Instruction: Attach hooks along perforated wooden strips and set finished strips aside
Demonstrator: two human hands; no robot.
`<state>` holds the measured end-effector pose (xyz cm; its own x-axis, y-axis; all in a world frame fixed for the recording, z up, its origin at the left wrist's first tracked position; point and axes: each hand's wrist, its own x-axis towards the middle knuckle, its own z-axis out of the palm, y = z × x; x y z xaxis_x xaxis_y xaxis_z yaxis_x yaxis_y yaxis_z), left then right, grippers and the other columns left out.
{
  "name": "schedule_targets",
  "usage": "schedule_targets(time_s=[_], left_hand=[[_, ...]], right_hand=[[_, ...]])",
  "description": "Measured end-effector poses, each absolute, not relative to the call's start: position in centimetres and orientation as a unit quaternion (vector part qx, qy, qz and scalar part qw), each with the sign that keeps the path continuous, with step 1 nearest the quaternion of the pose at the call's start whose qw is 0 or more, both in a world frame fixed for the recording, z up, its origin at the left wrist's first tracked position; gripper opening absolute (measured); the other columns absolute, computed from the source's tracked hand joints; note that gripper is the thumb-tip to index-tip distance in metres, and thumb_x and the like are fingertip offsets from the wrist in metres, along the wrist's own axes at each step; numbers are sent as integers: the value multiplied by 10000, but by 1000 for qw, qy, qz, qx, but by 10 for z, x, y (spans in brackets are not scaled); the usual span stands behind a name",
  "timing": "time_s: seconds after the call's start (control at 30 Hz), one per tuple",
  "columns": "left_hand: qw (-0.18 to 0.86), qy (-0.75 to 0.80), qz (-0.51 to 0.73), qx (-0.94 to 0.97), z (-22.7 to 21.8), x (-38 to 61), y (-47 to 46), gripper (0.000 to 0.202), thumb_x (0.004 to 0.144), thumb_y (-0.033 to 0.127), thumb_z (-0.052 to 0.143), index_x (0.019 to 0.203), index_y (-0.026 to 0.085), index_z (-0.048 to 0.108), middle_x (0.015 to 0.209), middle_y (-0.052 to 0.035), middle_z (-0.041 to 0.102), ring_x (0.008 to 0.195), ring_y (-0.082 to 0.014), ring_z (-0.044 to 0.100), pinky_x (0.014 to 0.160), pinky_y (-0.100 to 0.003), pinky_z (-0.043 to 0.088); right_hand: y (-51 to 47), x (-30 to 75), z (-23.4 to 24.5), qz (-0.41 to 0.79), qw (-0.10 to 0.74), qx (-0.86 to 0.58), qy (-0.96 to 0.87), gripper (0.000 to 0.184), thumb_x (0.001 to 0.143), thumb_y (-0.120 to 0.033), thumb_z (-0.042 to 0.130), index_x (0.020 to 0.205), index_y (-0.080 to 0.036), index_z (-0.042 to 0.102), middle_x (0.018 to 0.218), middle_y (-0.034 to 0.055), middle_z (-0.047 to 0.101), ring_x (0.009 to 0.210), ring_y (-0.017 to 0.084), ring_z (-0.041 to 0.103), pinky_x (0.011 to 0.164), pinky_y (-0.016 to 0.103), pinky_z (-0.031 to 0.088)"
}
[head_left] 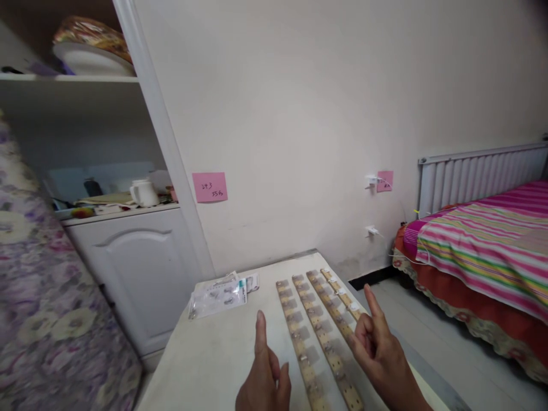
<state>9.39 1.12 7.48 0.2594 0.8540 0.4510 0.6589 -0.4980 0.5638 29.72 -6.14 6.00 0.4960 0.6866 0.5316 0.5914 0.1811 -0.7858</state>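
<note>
Several long wooden strips point(319, 334) with small metal clips fixed along them lie side by side on a white table point(214, 359). My left hand point(263, 377) hovers just left of the strips, index finger pointing up, the other fingers curled, holding nothing. My right hand point(381, 354) is above the right-hand strips, index finger raised, the remaining fingers bent, nothing in it. Small clear plastic packets point(220, 294) holding tiny parts rest at the table's far left.
A white cupboard point(137, 274) with shelves, a white jug point(143, 193) and clutter stands to the left. Pink notes point(209, 186) stick to the wall. A bed with a striped cover point(488, 240) is to the right, a flowered cloth point(38, 285) at far left.
</note>
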Motion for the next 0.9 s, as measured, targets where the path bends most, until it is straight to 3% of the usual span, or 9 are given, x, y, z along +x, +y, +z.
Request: schedule_targets(time_s=[0.77,0.83,0.9], left_hand=[[158,497,352,777,81,89,8,755,858,258,378,1491,216,-33,691,74,501,537,-131,565,559,-228,440],[171,498,336,781,79,87,9,748,858,268,390,1493,228,-4,689,73,526,547,-135,582,555,-227,450],[176,494,307,794,71,82,10,658,875,300,383,1483,237,140,694,60,567,573,-143,603,572,-235,468]], right_hand=[[-70,293,66,51,584,-650,-483,755,878,-287,448,1496,-192,25,634,-84,416,532,133,489,589,239,451],[-71,292,66,59,568,-663,-484,710,885,-304,440,1489,-207,79,645,-80,429,546,135,501,599,241,449],[-71,291,63,70,535,-679,-497,613,889,-339,438,1450,-218,220,661,-69,467,570,138,523,614,248,444]])
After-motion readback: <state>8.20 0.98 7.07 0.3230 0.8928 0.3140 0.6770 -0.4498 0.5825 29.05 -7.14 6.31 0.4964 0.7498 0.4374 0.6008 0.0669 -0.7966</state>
